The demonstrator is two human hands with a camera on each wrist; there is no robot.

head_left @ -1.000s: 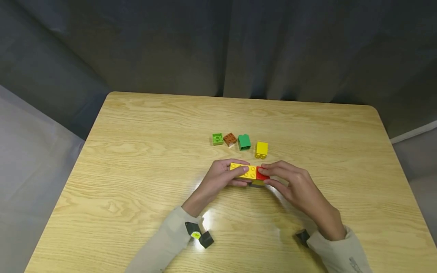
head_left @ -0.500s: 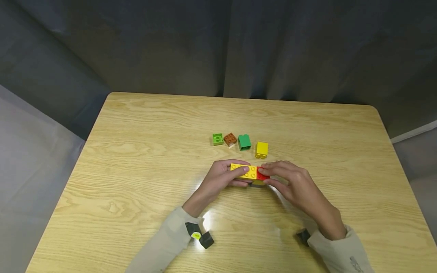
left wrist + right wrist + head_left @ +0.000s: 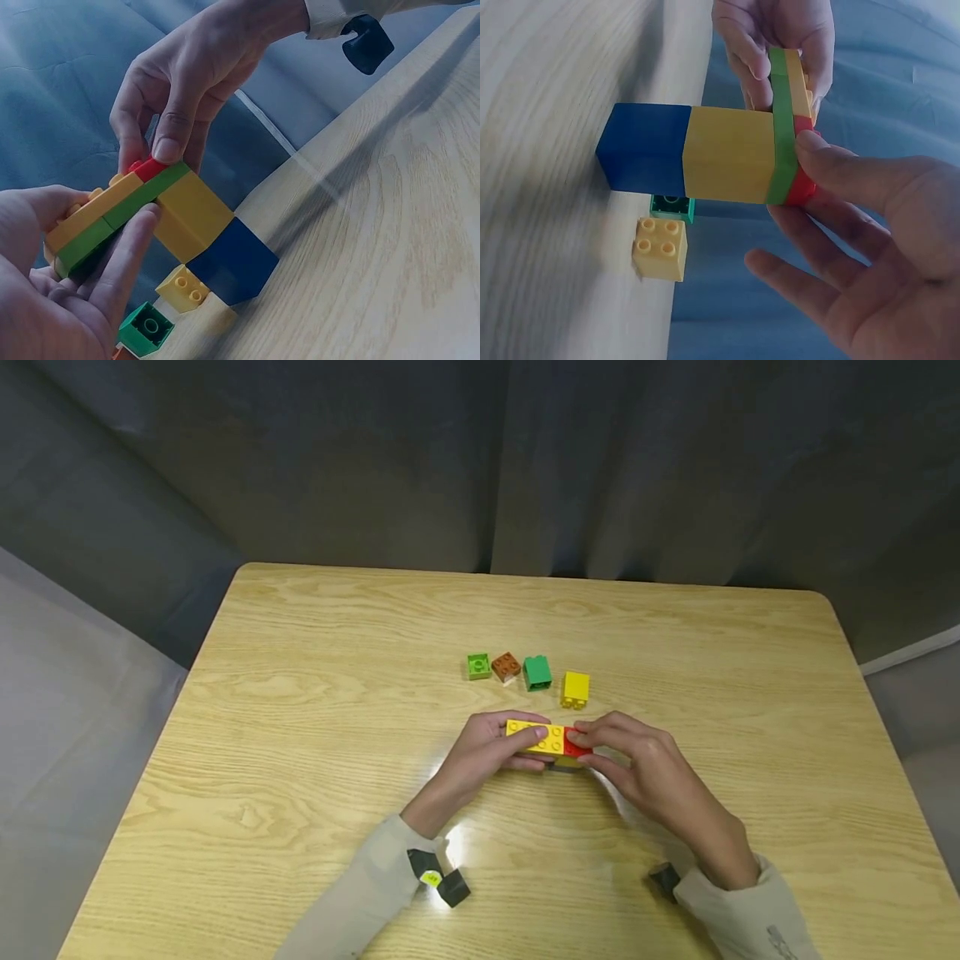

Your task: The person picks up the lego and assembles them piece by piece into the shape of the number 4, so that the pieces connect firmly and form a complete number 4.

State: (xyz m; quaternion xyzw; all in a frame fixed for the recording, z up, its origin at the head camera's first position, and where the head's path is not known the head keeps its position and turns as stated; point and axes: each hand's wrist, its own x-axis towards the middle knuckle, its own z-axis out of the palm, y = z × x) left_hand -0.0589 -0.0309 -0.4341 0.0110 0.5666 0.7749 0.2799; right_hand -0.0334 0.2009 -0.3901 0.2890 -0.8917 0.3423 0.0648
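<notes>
Both hands are on one stack of toy building bricks above the table. At its bottom is a blue brick (image 3: 645, 150), with a yellow block (image 3: 727, 154) on it. A green layer (image 3: 781, 161) spans the top and juts out to the left. Above the green lie a long yellow brick (image 3: 556, 744) and a red brick (image 3: 572, 749), side by side. My left hand (image 3: 480, 743) grips the overhanging yellow and green end, thumb on the studs and fingers beneath. With thumb and fingertips, my right hand (image 3: 648, 760) pinches the red brick, hiding part of it.
Behind the stack lie a light green brick (image 3: 478, 667), a brown brick (image 3: 506, 667), a dark green brick (image 3: 537, 673) and a loose yellow brick (image 3: 575, 690). They rest on a wooden table (image 3: 300, 735), with a dark curtain (image 3: 375, 468) beyond its far edge.
</notes>
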